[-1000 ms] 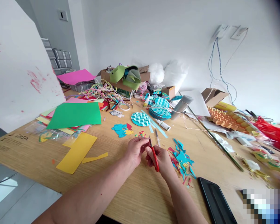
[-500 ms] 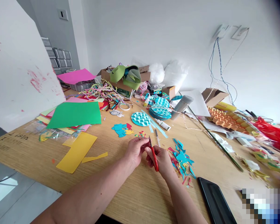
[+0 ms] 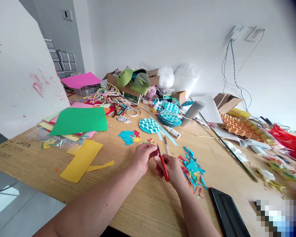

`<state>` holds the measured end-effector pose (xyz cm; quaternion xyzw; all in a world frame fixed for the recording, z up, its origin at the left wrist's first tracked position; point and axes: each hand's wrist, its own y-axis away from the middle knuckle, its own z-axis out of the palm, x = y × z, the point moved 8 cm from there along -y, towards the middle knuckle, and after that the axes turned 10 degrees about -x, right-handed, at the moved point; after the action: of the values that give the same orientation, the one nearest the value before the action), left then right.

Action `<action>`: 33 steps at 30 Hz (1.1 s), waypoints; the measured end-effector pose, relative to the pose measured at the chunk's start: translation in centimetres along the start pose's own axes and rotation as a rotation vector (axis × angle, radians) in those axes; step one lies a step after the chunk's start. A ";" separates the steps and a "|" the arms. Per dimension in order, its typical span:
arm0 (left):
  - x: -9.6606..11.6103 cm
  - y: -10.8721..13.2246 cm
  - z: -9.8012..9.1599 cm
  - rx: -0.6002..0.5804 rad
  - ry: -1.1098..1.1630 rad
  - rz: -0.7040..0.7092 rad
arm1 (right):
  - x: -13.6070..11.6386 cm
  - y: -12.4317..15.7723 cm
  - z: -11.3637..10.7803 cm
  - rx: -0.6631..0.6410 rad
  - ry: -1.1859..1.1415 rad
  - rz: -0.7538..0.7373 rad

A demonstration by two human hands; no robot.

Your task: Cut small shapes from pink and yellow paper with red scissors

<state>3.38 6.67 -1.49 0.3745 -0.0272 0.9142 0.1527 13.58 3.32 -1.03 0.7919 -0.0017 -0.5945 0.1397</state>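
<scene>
My right hand [image 3: 169,167] is closed round red-handled scissors [image 3: 164,167], whose dark blades point up and away from me. Close beside the blades, my left hand [image 3: 145,156] is closed in a pinch; whatever is between its fingertips is too small to make out. Just beyond the hands lie small red, yellow and green paper bits [image 3: 151,141]. Blue fish-shaped cutouts [image 3: 126,137] rest further left, with red and yellow ones [image 3: 137,139] against them. Blue and red paper scraps [image 3: 193,167] are heaped right of my right hand.
A yellow paper sheet [image 3: 82,161] and a green sheet [image 3: 80,121] lie on the left. Behind the hands are a teal patterned disc [image 3: 149,125], a pen [image 3: 166,145] and a glue tube [image 3: 172,131]. A black phone [image 3: 228,212] lies at front right; a long green stick [image 3: 228,148] crosses the right side.
Both hands stay in nearly the same place. The scissors have shifted very slightly, and the left hand keeps its pinch.
</scene>
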 end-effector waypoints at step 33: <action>0.0 -0.2 -0.5 0.016 -0.081 -0.054 | 0.0 0.0 0.2 -0.095 0.042 -0.013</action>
<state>3.12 6.94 -1.88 0.4129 -0.0157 0.8940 0.1732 13.43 3.25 -1.06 0.7967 0.0345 -0.5780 0.1731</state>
